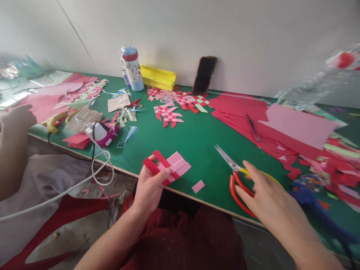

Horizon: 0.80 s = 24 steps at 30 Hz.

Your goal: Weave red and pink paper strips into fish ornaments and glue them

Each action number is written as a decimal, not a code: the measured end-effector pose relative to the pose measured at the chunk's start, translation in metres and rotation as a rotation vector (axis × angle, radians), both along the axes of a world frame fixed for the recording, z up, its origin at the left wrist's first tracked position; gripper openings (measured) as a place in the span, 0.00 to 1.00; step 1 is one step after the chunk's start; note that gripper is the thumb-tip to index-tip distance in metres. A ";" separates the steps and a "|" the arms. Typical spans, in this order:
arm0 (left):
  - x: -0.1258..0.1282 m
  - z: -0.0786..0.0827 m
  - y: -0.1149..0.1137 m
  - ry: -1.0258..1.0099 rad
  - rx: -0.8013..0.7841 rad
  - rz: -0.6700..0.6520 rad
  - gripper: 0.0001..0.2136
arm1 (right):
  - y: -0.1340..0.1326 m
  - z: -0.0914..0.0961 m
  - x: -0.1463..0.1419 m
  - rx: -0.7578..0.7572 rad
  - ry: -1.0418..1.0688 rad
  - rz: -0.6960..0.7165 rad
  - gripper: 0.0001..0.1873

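My left hand [150, 187] pinches a piece of woven paper strips [176, 167], red and pink crossing each other, with the thumb on top and its fingers underneath. It is held just above the table's front edge. To the right, my right hand [270, 202] is at the handles of a pair of scissors [234, 167], one handle red and one yellow. Thumb and forefinger are on the two handles, and the slightly parted blades point away to the left. Between the hands a small pink paper scrap [198, 186] lies on the green table [197, 138].
Woven paper fish [168, 114] lie ahead, near a phone [204, 75] and a bottle [132, 69]. Red sheets [239, 112], a craft knife [252, 127] and a blue glue gun [320, 213] are at right. Tassels [129, 135], a white cable [84, 189] and another person's hand [18, 116] are at left.
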<state>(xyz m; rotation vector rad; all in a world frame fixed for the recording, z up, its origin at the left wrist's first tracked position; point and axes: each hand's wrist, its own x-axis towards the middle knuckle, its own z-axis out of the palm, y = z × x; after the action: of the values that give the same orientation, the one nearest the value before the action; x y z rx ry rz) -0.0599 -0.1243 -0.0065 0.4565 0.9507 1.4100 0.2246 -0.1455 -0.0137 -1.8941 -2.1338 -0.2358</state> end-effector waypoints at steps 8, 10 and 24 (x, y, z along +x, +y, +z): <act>0.013 -0.002 0.013 0.121 0.096 -0.100 0.26 | 0.026 0.020 -0.007 -0.003 0.050 0.100 0.24; 0.018 -0.003 0.014 0.127 0.112 -0.118 0.25 | 0.022 0.030 -0.027 0.013 0.317 0.102 0.23; 0.027 -0.007 0.013 0.157 0.062 -0.273 0.29 | 0.023 0.021 -0.079 -0.448 1.109 0.132 0.10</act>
<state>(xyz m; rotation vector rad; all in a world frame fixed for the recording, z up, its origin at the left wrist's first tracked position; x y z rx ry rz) -0.0334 -0.1109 -0.0130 0.7245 0.9327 1.1704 0.1454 -0.1230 0.0074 -1.4546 -1.5269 1.1277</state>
